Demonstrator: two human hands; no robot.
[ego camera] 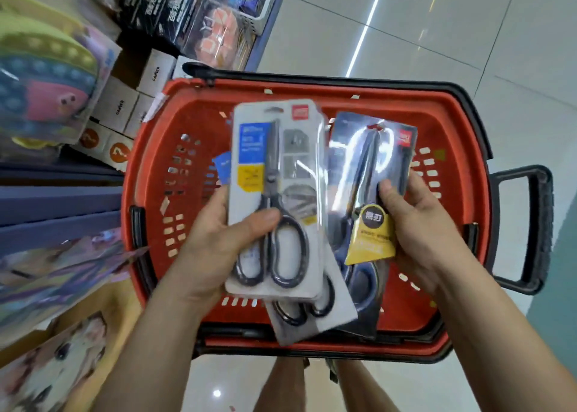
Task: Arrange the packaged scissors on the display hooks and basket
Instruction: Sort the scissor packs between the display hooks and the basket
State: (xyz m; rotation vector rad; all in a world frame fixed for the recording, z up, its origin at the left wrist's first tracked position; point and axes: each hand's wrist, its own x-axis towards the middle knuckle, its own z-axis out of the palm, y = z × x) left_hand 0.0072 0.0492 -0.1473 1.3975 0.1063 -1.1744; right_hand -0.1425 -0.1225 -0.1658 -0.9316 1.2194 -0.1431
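1. Over the middle of the red basket [146, 193], in the head view (the only one I have), both my hands are full of packaged scissors, held clear above its floor.
2. My left hand [215, 246] pinches a white-carded pack [274, 193]. The thumb presses across the front just above the black handle loops, and the fingers curl behind. A second pack [315, 318] is fanned beneath it, its lower end sticking out toward the basket's near rim. I judge the same hand holds it, though the fingers behind are hidden.
3. My right hand [418, 233] grips a dark pack [368, 174] toward the basket's right side, thumb on the plastic face beside the yellow label, fingers behind the card.
4. Handling, as I judge it: each pack is a stiff card under a glossy blister, light but weighted at the handle end. The plastic looks slippery, so stacked packs could slide apart. They are best taken by the card edges near the heavy handle end, leaving the top hang slot free for a hook.
5. The basket's black pull handle [530, 230] sticks out at its right end, and shelves [62, 193] of other goods stand along its left edge. I can't see any display hooks from here.
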